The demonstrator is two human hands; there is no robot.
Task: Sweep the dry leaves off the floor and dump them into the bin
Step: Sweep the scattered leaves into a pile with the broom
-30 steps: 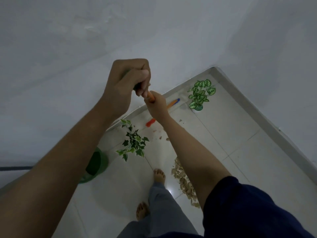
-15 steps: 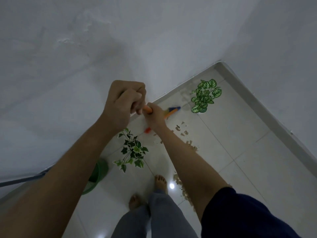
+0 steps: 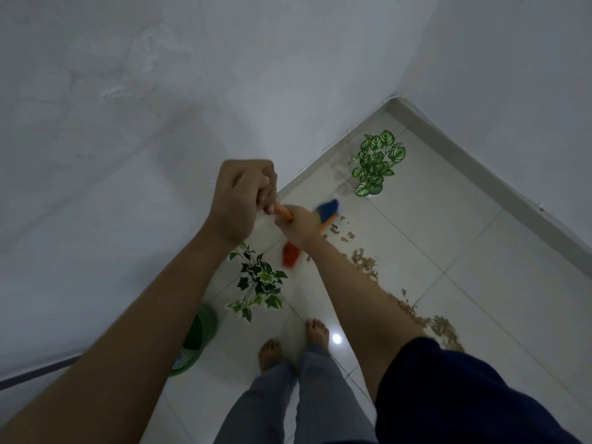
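Both my hands grip an orange broom handle (image 3: 283,213). My left hand (image 3: 243,200) holds its top end, and my right hand (image 3: 299,227) holds it just below. The broom head (image 3: 326,210), blue and orange and blurred, is down on the white tiles near the wall. An orange part (image 3: 290,254) shows below my right wrist. Dry brown leaves (image 3: 365,262) lie in a trail along my right forearm, ending in a heap (image 3: 443,330) near my sleeve. A green bin (image 3: 200,331) lies on its side by the left wall, partly hidden by my left arm.
A small ivy plant (image 3: 259,280) stands between the bin and the broom. A round-leaved potted plant (image 3: 376,165) stands in the far corner. Grey skirting (image 3: 480,174) runs along the right wall. My bare feet (image 3: 315,330) stand on the tiles.
The camera view has tilted down and shifted. The broom head has swung from the wall toward the scattered leaves, and the leaf trail now stretches further along the floor. Both hands keep their grip.
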